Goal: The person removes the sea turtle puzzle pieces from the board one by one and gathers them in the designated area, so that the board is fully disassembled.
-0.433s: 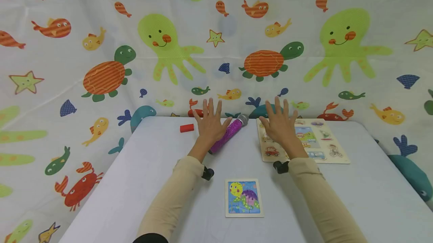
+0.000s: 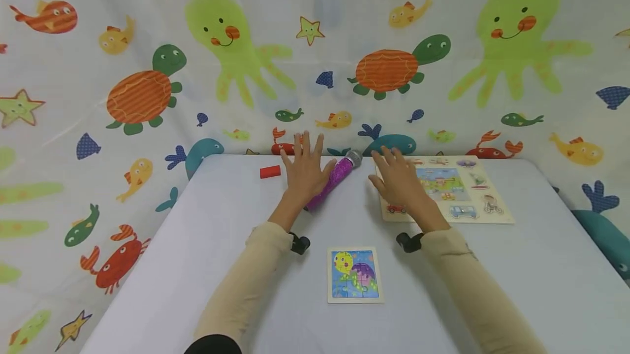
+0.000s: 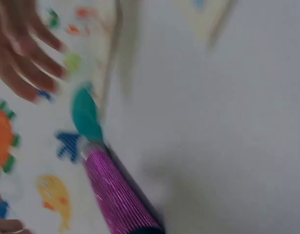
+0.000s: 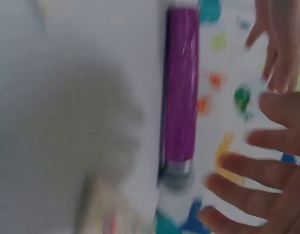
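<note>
My left hand is held above the table with fingers spread, in front of a glittery purple toy microphone whose silver head points to the back right. Nothing is in its grasp. In the head view, my right hand hovers over the left part of a wooden picture board, covering some of its vehicle pieces; its fingers are extended and hold nothing. The microphone also appears in the right wrist view, apart from the right hand's fingers.
A small framed jigsaw puzzle with a turtle picture lies near the front of the white table. A red block sits left of the left hand. Behind the table hangs a sea-animal curtain.
My right hand has shifted slightly left and its fingers have tilted leftward. The left hand stays spread over the microphone. The head view has tilted down a little.
</note>
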A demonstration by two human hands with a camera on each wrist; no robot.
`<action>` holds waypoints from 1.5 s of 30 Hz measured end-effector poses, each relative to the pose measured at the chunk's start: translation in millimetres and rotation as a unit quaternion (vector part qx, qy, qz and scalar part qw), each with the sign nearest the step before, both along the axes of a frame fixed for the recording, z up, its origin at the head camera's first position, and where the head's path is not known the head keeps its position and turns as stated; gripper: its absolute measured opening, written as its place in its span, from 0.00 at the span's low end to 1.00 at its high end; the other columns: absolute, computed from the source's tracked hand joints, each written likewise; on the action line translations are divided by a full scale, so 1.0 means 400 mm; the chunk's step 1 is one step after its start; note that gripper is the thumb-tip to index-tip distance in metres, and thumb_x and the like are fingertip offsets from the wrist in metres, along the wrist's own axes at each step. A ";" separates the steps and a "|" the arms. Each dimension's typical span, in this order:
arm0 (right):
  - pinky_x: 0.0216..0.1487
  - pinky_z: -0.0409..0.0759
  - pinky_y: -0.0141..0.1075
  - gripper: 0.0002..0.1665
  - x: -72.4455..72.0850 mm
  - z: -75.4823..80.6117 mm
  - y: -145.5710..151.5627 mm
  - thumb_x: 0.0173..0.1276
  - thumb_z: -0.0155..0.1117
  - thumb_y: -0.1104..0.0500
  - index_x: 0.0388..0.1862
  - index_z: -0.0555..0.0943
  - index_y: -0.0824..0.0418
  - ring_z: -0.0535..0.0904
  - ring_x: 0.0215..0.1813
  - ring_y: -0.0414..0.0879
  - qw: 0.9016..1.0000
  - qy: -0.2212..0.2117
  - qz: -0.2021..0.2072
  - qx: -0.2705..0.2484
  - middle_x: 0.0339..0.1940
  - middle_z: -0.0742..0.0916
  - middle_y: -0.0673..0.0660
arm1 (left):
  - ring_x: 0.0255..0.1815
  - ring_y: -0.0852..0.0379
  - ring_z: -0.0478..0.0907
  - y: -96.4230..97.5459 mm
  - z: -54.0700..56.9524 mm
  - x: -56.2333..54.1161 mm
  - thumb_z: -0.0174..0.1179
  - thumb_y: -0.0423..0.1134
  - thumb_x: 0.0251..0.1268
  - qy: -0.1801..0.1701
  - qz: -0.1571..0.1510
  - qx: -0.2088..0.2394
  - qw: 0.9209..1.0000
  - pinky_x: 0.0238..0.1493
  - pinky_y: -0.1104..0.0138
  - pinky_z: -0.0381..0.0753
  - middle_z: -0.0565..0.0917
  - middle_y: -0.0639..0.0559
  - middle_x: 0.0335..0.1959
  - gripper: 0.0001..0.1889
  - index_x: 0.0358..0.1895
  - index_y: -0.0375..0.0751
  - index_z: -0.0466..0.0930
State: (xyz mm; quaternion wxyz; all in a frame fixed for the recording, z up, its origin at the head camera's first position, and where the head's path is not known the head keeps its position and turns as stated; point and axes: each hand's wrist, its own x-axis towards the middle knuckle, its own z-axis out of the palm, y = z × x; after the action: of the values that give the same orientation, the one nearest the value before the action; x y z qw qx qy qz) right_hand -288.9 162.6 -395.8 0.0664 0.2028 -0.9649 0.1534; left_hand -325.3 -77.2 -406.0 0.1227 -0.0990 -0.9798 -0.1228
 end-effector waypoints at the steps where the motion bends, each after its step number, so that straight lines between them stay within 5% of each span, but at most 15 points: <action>1: 0.73 0.59 0.65 0.35 0.018 -0.001 -0.016 0.80 0.57 0.52 0.78 0.64 0.66 0.61 0.78 0.66 0.999 -0.021 0.041 -0.009 0.77 0.68 0.69 | 0.84 0.43 0.35 -0.008 0.007 0.020 0.44 0.61 0.79 -0.009 -0.018 0.038 0.999 0.76 0.35 0.43 0.44 0.42 0.84 0.39 0.85 0.52 0.43; 4: 0.69 0.71 0.55 0.27 0.076 -0.009 -0.063 0.77 0.61 0.56 0.71 0.75 0.66 0.74 0.71 0.60 0.977 -0.124 0.169 -0.036 0.69 0.80 0.63 | 0.80 0.44 0.57 -0.032 0.030 0.102 0.53 0.51 0.79 -0.055 -0.076 0.162 0.982 0.73 0.43 0.63 0.60 0.41 0.80 0.36 0.83 0.48 0.51; 7: 0.67 0.75 0.51 0.21 0.115 -0.022 -0.106 0.76 0.63 0.60 0.65 0.81 0.62 0.79 0.66 0.54 0.946 -0.203 0.250 -0.038 0.63 0.85 0.56 | 0.57 0.47 0.79 -0.058 0.036 0.185 0.61 0.43 0.75 -0.140 -0.110 0.240 0.954 0.54 0.53 0.82 0.77 0.41 0.64 0.34 0.79 0.42 0.60; 10: 0.65 0.77 0.47 0.17 0.132 -0.045 -0.137 0.74 0.63 0.65 0.59 0.85 0.60 0.81 0.63 0.49 0.931 -0.209 0.298 -0.010 0.57 0.87 0.52 | 0.35 0.51 0.81 -0.077 0.021 0.251 0.64 0.37 0.71 -0.247 -0.116 0.264 0.925 0.33 0.62 0.82 0.80 0.45 0.47 0.29 0.73 0.39 0.68; 13: 0.61 0.80 0.43 0.17 0.143 -0.068 -0.152 0.72 0.64 0.67 0.57 0.87 0.58 0.81 0.57 0.46 0.927 -0.191 0.321 0.031 0.56 0.87 0.51 | 0.27 0.54 0.81 -0.085 -0.022 0.296 0.65 0.32 0.69 -0.329 -0.122 0.254 0.901 0.28 0.65 0.80 0.80 0.49 0.41 0.26 0.69 0.38 0.71; 14: 0.58 0.81 0.42 0.17 0.145 -0.076 -0.155 0.71 0.65 0.67 0.56 0.87 0.57 0.80 0.55 0.45 0.927 -0.184 0.325 0.047 0.56 0.87 0.51 | 0.25 0.55 0.80 -0.084 -0.040 0.305 0.65 0.32 0.68 -0.339 -0.127 0.245 0.899 0.27 0.66 0.79 0.80 0.50 0.40 0.26 0.68 0.37 0.72; 16: 0.53 0.82 0.39 0.18 0.149 -0.086 -0.158 0.69 0.67 0.66 0.56 0.87 0.55 0.77 0.52 0.43 0.925 -0.170 0.331 0.072 0.57 0.85 0.51 | 0.23 0.57 0.79 -0.080 -0.071 0.317 0.68 0.32 0.65 -0.348 -0.135 0.228 0.899 0.27 0.67 0.77 0.80 0.52 0.37 0.27 0.67 0.37 0.72; 23: 0.46 0.79 0.33 0.16 0.147 -0.091 -0.167 0.67 0.71 0.64 0.53 0.87 0.54 0.73 0.45 0.41 0.917 -0.143 0.360 0.090 0.52 0.83 0.47 | 0.32 0.57 0.72 -0.067 -0.122 0.323 0.76 0.36 0.56 -0.312 -0.137 0.187 0.921 0.36 0.65 0.72 0.77 0.52 0.32 0.29 0.61 0.38 0.75; 29: 0.40 0.77 0.31 0.19 0.144 -0.088 -0.183 0.68 0.71 0.65 0.57 0.87 0.52 0.74 0.42 0.41 0.913 -0.114 0.370 0.131 0.51 0.85 0.48 | 0.35 0.56 0.74 -0.069 -0.132 0.314 0.77 0.37 0.54 -0.306 -0.153 0.190 0.920 0.37 0.64 0.74 0.77 0.52 0.31 0.23 0.49 0.41 0.75; 36: 0.39 0.80 0.35 0.25 0.145 -0.082 -0.203 0.64 0.75 0.62 0.59 0.84 0.47 0.76 0.42 0.43 0.903 -0.089 0.366 0.206 0.52 0.83 0.49 | 0.44 0.54 0.79 -0.067 -0.136 0.305 0.78 0.38 0.54 -0.322 -0.147 0.201 0.913 0.49 0.58 0.80 0.83 0.50 0.44 0.29 0.58 0.38 0.76; 40: 0.38 0.80 0.37 0.28 0.152 -0.085 -0.198 0.61 0.77 0.62 0.60 0.85 0.47 0.75 0.44 0.43 0.905 -0.112 0.348 0.219 0.55 0.81 0.49 | 0.38 0.56 0.76 -0.064 -0.140 0.303 0.78 0.38 0.54 -0.313 -0.150 0.203 0.916 0.42 0.62 0.78 0.81 0.51 0.38 0.24 0.51 0.39 0.77; 45: 0.43 0.80 0.37 0.20 0.159 -0.091 -0.176 0.67 0.72 0.58 0.59 0.84 0.49 0.76 0.49 0.44 0.914 -0.121 0.341 0.186 0.56 0.80 0.48 | 0.30 0.58 0.70 -0.066 -0.141 0.305 0.78 0.38 0.54 -0.309 -0.143 0.193 0.920 0.33 0.67 0.70 0.76 0.54 0.29 0.18 0.40 0.44 0.76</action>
State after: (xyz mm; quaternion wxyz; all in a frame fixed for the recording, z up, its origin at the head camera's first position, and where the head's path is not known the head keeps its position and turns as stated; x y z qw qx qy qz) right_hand -225.1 92.3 -432.2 -0.1462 0.5078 -0.8489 0.0083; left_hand -203.5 -103.4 -462.2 -0.1880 -0.1695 -0.9018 -0.3503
